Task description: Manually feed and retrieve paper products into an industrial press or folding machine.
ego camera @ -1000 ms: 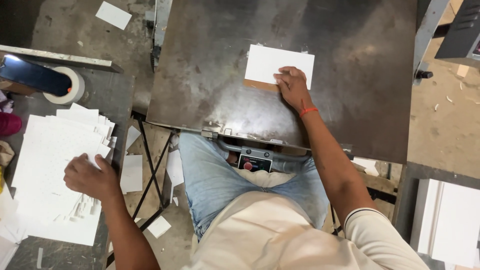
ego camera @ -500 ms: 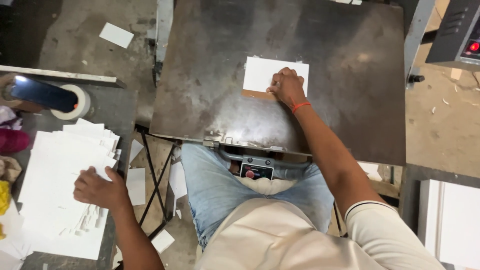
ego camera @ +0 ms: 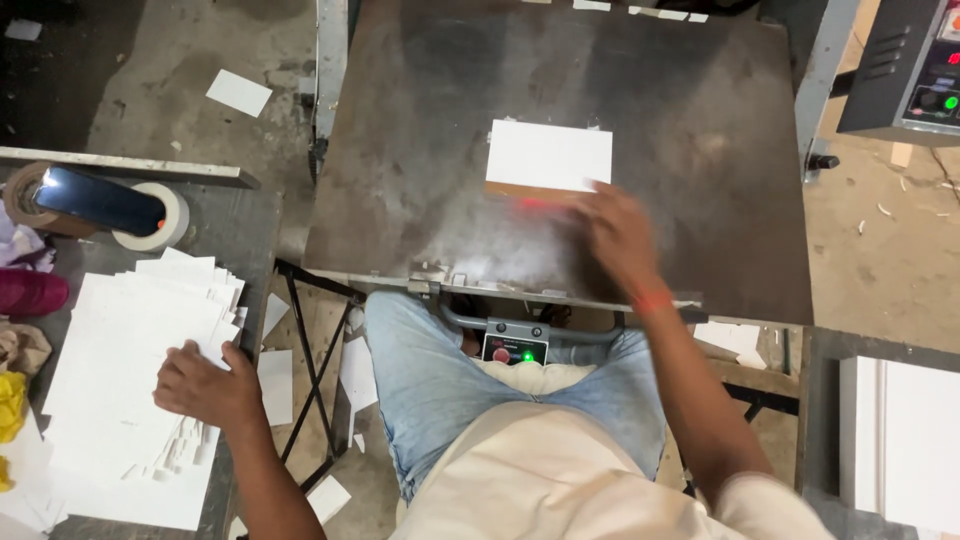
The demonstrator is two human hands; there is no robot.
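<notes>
A white rectangular card (ego camera: 549, 154) lies flat on the dark metal plate (ego camera: 420, 180) of the machine in front of me. My right hand (ego camera: 618, 232) is blurred just below and right of the card, off it, fingers spread, holding nothing. My left hand (ego camera: 208, 385) rests on a fanned stack of white cards (ego camera: 130, 350) on the side table at left, fingers curled on the top sheets.
A tape roll (ego camera: 150, 225) and a dark blue object (ego camera: 98, 200) sit at the side table's back. A control box (ego camera: 905, 70) stands top right. Another white stack (ego camera: 900, 440) is at lower right. Paper scraps (ego camera: 238, 92) litter the floor.
My right hand has lifted off the card's lower right corner and drawn back toward me. The card stays on the plate. My left hand remains on the stack.
</notes>
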